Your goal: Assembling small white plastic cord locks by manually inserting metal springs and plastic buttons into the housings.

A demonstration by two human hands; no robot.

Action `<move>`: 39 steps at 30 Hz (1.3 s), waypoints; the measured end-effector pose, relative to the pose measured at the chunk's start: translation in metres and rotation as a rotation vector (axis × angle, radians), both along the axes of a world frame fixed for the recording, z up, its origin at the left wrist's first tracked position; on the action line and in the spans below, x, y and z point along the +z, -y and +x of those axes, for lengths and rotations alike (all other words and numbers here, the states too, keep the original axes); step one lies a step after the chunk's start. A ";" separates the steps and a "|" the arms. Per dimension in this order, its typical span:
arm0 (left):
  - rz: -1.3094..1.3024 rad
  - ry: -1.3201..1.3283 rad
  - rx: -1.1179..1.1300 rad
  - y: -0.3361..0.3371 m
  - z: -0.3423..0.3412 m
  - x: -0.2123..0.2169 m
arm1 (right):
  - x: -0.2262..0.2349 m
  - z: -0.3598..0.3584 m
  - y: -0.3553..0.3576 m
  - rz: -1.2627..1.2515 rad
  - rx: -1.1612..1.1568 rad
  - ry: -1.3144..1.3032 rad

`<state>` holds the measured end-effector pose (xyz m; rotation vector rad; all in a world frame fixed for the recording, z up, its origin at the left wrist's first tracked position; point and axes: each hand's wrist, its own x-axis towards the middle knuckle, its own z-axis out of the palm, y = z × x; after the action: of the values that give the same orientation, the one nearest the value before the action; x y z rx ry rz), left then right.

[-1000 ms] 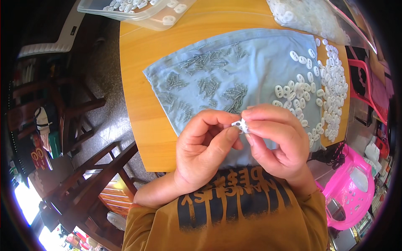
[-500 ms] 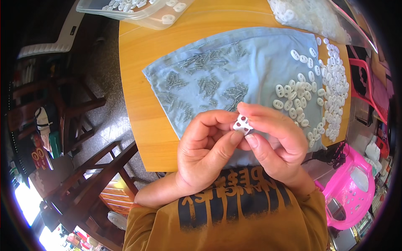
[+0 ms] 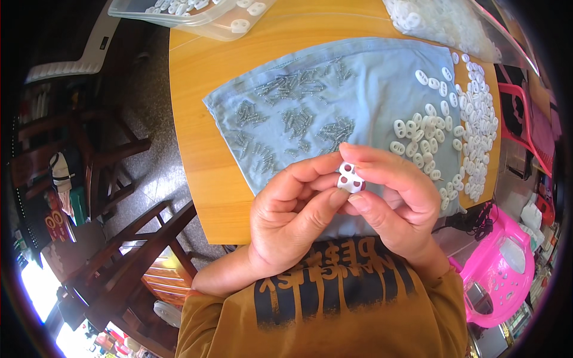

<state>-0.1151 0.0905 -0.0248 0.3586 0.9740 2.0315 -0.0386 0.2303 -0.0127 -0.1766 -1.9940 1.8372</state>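
Note:
A small white plastic cord lock (image 3: 349,181) with round holes is pinched between the fingertips of both hands, above the cloth's near edge. My left hand (image 3: 292,209) closes on it from the left, thumb below and forefinger above. From the right, my right hand (image 3: 399,200) grips it with thumb and fingers, partly covering it. Beyond the hands, small metal springs (image 3: 296,122) lie in several clusters on the light blue cloth (image 3: 382,71). Loose white two-hole oval pieces (image 3: 425,134) are scattered on the cloth's right side.
A dense pile of white oval pieces (image 3: 476,122) runs along the table's right edge. Clear plastic containers (image 3: 224,30) with white parts stand at the far left, a clear bag (image 3: 444,27) at the far right. A pink plastic seat (image 3: 510,298) is at the lower right.
The cord lock has turned slightly between my fingertips, so its holes show more squarely. Both hands keep nearly the same place and grip.

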 end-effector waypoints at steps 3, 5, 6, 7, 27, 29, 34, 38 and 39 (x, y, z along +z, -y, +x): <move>-0.003 0.036 -0.032 0.001 -0.002 0.001 | 0.000 0.000 -0.001 0.023 -0.004 -0.003; -0.002 0.050 -0.030 0.000 -0.001 0.001 | 0.000 0.001 -0.002 0.044 0.005 -0.005; -0.001 0.063 -0.028 0.000 -0.001 0.002 | 0.000 0.001 -0.003 0.065 0.013 -0.008; -0.002 0.063 -0.028 0.000 -0.001 0.001 | 0.000 0.001 -0.004 0.064 0.014 -0.008; 0.002 0.052 0.038 -0.004 0.007 0.000 | -0.003 0.002 -0.001 -0.096 0.044 -0.057; 0.007 0.052 0.038 -0.004 0.007 -0.001 | -0.004 0.003 -0.002 -0.087 0.055 -0.060; 0.018 0.046 0.073 -0.005 0.007 0.001 | 0.001 0.003 0.002 -0.153 0.071 -0.006; 0.016 0.057 0.083 -0.006 0.004 0.003 | -0.001 0.003 0.008 -0.317 0.023 0.020; 0.019 0.048 0.092 -0.005 0.004 0.003 | -0.001 0.003 0.008 -0.306 0.004 0.033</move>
<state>-0.1110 0.0959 -0.0214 0.2786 0.9584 2.1241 -0.0359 0.2222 -0.0132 -0.2932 -1.7234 2.1470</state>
